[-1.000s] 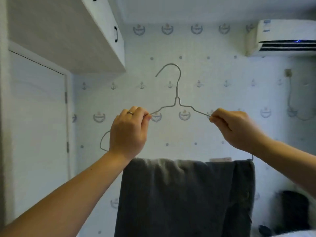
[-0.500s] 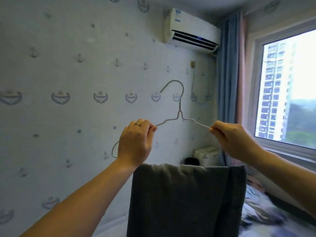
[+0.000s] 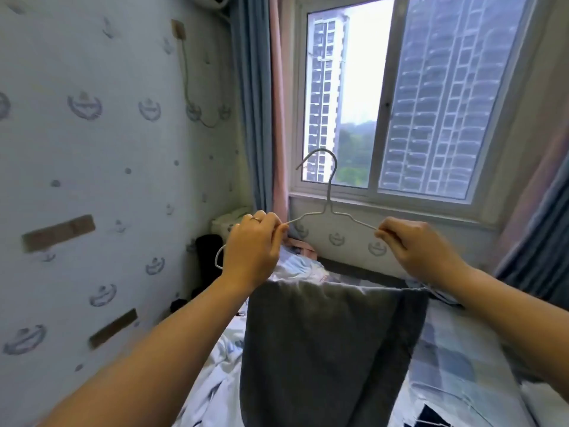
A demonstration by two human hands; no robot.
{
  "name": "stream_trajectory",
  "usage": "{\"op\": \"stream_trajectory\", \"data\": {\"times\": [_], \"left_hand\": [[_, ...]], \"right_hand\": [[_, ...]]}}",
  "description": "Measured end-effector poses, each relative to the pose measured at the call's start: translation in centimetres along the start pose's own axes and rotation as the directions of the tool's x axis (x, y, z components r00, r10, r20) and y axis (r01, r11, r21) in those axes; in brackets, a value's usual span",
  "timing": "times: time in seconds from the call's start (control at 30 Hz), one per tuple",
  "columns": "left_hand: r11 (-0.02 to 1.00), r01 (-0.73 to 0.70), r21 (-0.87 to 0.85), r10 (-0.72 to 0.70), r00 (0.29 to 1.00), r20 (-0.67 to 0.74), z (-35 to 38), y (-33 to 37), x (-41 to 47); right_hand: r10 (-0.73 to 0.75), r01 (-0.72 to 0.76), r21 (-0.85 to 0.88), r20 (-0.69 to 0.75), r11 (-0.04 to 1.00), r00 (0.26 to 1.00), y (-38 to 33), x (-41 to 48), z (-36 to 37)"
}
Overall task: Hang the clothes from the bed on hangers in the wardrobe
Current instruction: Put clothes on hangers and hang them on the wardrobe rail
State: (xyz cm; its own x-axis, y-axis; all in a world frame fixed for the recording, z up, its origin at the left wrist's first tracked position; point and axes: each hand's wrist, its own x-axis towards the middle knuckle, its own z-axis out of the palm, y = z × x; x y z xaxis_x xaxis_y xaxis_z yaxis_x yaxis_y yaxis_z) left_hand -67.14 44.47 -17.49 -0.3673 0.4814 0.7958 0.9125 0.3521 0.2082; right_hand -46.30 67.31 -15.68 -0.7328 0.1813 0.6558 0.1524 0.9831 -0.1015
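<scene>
Closest to the camera, a dark grey cloth garment (image 3: 332, 334) hangs folded over the lower bar of a thin silver wire hanger (image 3: 329, 192). Its fabric drops straight down in front of the bed (image 3: 455, 359), which carries pale blue-and-white patterned bedding. The garment is held up in the air, clear of the mattress.

Just above the fold, the left hand (image 3: 251, 248) (a ring shows on one finger) has its fingers curled and pinches the hanger's left shoulder wire. The hanger's rounded left end pokes out beside that wrist. The right hand (image 3: 421, 251) pinches the right shoulder wire between thumb and curled fingers. The two hands are level and well apart, and the hook stands upright between them.

Beyond the bed, the wall (image 3: 92, 155) on the left is papered with a pale anchor-and-crest print. A blue-grey curtain (image 3: 254, 103) hangs beside a white-framed sliding window (image 3: 385, 192), through which tall apartment blocks and trees show.
</scene>
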Motion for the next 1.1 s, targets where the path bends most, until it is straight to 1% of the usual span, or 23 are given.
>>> {"op": "stream_trajectory", "data": {"times": [0.1,0.2,0.27,0.4,0.53,0.7,0.77,0.83,0.93,1.03,1.1], "left_hand": [[0.995,-0.044,-0.089,0.05,0.996,0.068,5.5,1.5,0.8],[0.977,-0.083,-0.198,0.106,0.988,0.111,10.5,3.5,0.6],[0.951,-0.101,-0.292,0.152,0.976,0.156,13.5,4.9,0.0],[0.895,-0.106,-0.434,0.23,0.942,0.245,19.0,7.8,-2.4],[0.827,-0.107,-0.552,0.326,0.891,0.315,23.0,11.1,-5.4],[0.747,-0.121,-0.654,0.445,0.821,0.357,26.2,14.9,-8.7],[0.719,-0.115,-0.685,0.471,0.806,0.36,26.8,16.4,-9.7],[0.694,-0.114,-0.711,0.486,0.803,0.346,27.4,17.9,-10.1],[0.687,-0.11,-0.719,0.485,0.806,0.34,28.6,20.1,-10.2],[0.712,-0.092,-0.696,0.457,0.813,0.361,30.9,22.0,-10.4],[0.738,-0.069,-0.671,0.438,0.806,0.399,32.9,23.2,-10.8]], "right_hand": [[0.168,-0.166,-0.037,0.054,0.985,0.984,2.8,-2.9,-0.3],[0.354,-0.354,-0.006,0.052,0.935,0.934,4.8,-6.2,-0.7],[0.463,-0.463,-0.012,0.041,0.886,0.885,5.6,-8.8,-0.8],[0.616,-0.615,-0.041,0.002,0.787,0.788,6.8,-14.5,-0.5],[0.753,-0.752,-0.072,-0.018,0.655,0.658,6.8,-20.4,-0.5],[0.835,-0.833,-0.12,-0.045,0.54,0.548,6.4,-26.3,-1.3],[0.862,-0.86,-0.129,-0.055,0.495,0.504,6.2,-27.8,-1.9],[0.876,-0.877,-0.124,-0.076,0.465,0.476,6.2,-29.0,-2.5],[0.881,-0.885,-0.106,-0.101,0.453,0.463,7.5,-30.2,-3.1],[0.884,-0.886,-0.089,-0.076,0.454,0.461,10.2,-31.6,-3.0],[0.889,-0.889,-0.091,-0.055,0.45,0.455,12.8,-32.6,-2.5]]}}
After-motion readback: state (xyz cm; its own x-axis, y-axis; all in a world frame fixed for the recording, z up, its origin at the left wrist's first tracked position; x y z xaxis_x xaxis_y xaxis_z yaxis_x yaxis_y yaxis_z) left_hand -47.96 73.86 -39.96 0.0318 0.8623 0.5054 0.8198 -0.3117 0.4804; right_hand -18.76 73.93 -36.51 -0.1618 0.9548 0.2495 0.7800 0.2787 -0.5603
